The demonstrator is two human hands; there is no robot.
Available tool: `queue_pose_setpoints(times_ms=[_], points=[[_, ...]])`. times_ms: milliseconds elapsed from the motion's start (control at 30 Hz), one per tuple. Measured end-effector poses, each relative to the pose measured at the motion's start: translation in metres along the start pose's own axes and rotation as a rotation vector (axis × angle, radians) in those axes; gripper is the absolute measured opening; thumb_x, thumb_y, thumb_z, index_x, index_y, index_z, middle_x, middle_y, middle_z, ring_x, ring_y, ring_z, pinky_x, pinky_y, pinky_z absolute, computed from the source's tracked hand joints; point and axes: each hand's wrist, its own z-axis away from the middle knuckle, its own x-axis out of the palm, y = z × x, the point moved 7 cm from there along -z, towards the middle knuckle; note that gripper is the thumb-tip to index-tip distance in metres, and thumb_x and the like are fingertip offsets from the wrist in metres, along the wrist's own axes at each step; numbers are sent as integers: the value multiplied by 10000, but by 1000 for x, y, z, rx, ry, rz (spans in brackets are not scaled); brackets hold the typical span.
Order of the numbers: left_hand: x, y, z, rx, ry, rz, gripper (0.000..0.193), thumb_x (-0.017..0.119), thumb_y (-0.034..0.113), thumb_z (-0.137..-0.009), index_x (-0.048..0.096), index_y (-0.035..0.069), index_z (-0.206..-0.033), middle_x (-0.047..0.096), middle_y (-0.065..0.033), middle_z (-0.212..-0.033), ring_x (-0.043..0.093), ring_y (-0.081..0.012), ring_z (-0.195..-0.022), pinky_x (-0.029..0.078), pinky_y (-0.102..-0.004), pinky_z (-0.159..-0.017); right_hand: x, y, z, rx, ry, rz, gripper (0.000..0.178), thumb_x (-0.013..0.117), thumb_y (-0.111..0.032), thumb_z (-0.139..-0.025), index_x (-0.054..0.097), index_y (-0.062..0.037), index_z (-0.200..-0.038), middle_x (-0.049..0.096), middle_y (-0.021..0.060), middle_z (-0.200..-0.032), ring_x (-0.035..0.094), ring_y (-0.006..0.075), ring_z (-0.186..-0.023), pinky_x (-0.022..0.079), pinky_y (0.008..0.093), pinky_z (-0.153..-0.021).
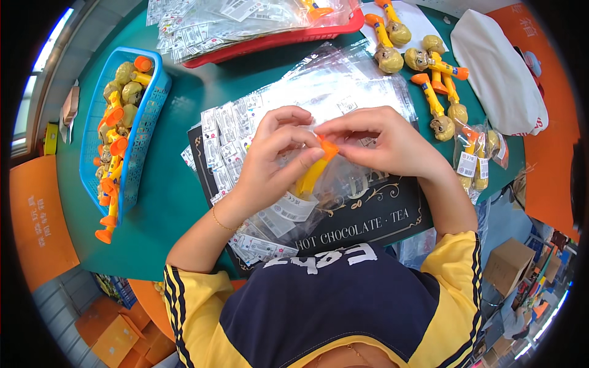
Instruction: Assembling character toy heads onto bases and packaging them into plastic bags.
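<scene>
A yellow toy [313,178] with a flared orange end is inside a clear plastic bag [353,187] with a white label near its lower part. My left hand [279,156] is closed around the toy and bag close to the orange end. Opposite it, my right hand [383,144] pinches the bag by the orange end with thumb and fingertips. The toy's other end is covered by the bag and label. Below both hands lie flat printed clear bags [230,135], spread over a black placemat [380,211] with gold and white lettering.
To the left, a blue basket [158,92] holds several yellow-haired doll-headed toys. A red tray [276,40] at the back carries a stack of printed bags. Loose doll-headed toys [438,119] lie at the right, with bagged toys [469,162] nearer me. A white cloth bag [494,73] lies beyond them.
</scene>
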Motion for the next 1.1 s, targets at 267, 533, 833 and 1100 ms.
queue_pose_setpoints(times_ms=[267,533,833,1100], points=[[-5,2,4,135,65,-171,107,663,89,-857,604,38,-930,446,-118,-1196,503,-227,-1142,496,-299,-879,21,9,5,9,-190,82,338,543,-59,-871,532,10,-1202,676,97,-1021,624,237,-941,453,337,-861],[-15,7,3,96,181,-224,152,659,74,-855,576,26,-973,515,-104,-1105,557,-115,-946,485,-208,-722,56,4,6,135,-427,42,340,595,-240,-899,573,-24,-1161,604,143,-1058,577,291,-993,436,361,-884],[-10,-10,15,-576,-323,-183,183,692,152,-862,630,-3,-939,645,-14,-784,556,-4,-673,418,-146,-592,48,6,9,16,-382,-9,285,728,-227,-802,653,-51,-1013,620,88,-973,548,247,-996,418,335,-887],[-3,-13,20,-517,-196,142,285,645,132,-898,554,-13,-1126,652,-84,-1004,633,-101,-866,499,-208,-726,42,9,5,172,-313,27,129,712,-161,-811,671,-55,-871,599,57,-859,544,197,-875,428,289,-777]])
